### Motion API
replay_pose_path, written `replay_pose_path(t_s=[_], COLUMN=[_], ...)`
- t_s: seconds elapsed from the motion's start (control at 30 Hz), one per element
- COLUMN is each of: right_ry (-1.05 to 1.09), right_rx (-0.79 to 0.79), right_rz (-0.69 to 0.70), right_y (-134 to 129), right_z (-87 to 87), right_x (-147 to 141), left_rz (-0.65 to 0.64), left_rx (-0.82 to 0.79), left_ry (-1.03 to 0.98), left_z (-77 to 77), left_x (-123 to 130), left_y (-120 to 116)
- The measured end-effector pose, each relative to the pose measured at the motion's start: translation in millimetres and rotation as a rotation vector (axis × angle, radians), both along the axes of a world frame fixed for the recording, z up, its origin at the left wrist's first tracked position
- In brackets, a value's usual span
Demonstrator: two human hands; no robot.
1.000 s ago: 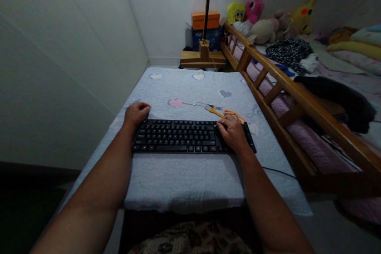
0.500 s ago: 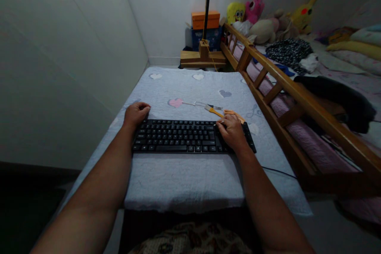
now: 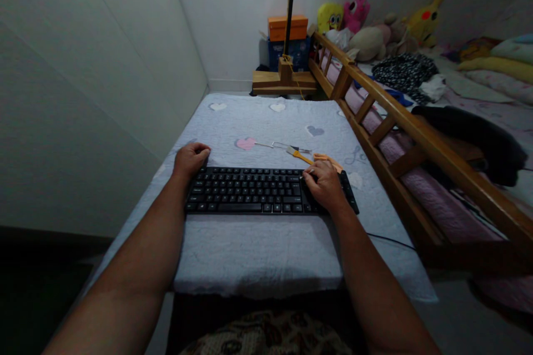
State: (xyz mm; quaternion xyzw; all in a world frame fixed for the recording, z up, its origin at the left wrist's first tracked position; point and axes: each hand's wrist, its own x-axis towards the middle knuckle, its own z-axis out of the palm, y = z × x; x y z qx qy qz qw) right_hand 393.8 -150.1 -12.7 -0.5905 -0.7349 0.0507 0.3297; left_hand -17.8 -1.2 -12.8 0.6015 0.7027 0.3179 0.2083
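Note:
A black keyboard [image 3: 245,191] lies flat on the cloth-covered table. Over its right-hand keys is my right hand [image 3: 323,180], fingers pinched around a thin, white-tipped stick that looks like a cotton swab [image 3: 301,177]. My left hand [image 3: 190,160] rests at the keyboard's upper left corner with its fingers curled in; nothing shows in them. Just beyond the keyboard lie a flat brush [image 3: 298,155] with a yellow handle, thin metal tools [image 3: 281,145] and a folded orange cloth [image 3: 327,160], partly behind my right hand.
A pale blue cloth with hearts covers the table [image 3: 258,255]. The keyboard's cable [image 3: 391,239] runs off to the right. Along that side stands a wooden bed rail [image 3: 375,94], with clothes and plush toys behind it. Boxes [image 3: 287,28] and a wooden stand [image 3: 285,80] are at the far wall.
The white-tipped stick has shifted very slightly in my right hand's fingers. My left hand and the keyboard stay where they were.

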Motion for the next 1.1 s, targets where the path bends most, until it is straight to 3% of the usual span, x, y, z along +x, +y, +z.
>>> replay_pose_path(t_s=[1.1], right_ry=[0.047], right_rx=[-0.031], right_rz=[0.051], right_y=[-3.2], right_z=[5.5], right_x=[1.9], left_rz=[0.001], left_rx=[-0.004], left_ry=[0.015], left_z=[-0.2], left_x=[0.2], left_y=[1.6])
